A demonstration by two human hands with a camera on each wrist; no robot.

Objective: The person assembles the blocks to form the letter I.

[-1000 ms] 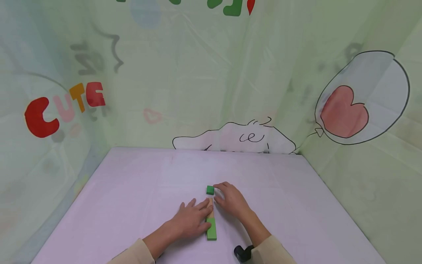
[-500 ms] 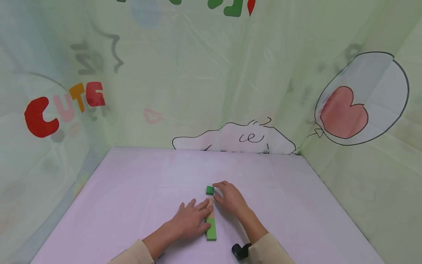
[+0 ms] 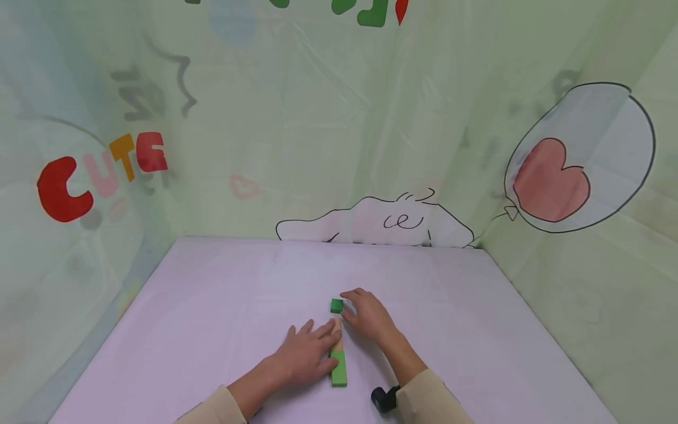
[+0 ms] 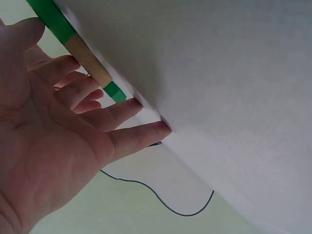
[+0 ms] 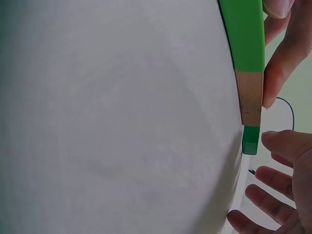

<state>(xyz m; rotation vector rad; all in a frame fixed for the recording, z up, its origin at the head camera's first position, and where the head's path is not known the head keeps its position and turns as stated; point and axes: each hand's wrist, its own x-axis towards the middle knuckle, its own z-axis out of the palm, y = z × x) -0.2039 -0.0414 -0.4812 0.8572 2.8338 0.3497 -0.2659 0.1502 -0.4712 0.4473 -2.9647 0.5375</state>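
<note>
A light green block (image 3: 339, 377) and a plain wooden block (image 3: 338, 347) lie end to end on the table in the head view. My left hand (image 3: 304, 356) touches them from the left, its thumb at the green block and other fingers over the wooden one, fingers spread. Just beyond, with a small gap, sits a dark green cube (image 3: 336, 305). On its right is my right hand (image 3: 371, 318), its fingers loosely bent and thumb beside the cube, gripping nothing. The right wrist view shows the cube (image 5: 250, 140) beside the right thumb (image 5: 278, 141); contact is unclear there.
The table (image 3: 228, 282) has a pale lilac cover. A printed curtain (image 3: 318, 118) hangs behind it and along both sides. A small black device (image 3: 384, 400) sits at the right wrist, by the sleeve (image 3: 431, 400).
My right hand has shifted slightly forward, its upper fingers a little farther past the cube. The blocks and my left hand have kept their places.
</note>
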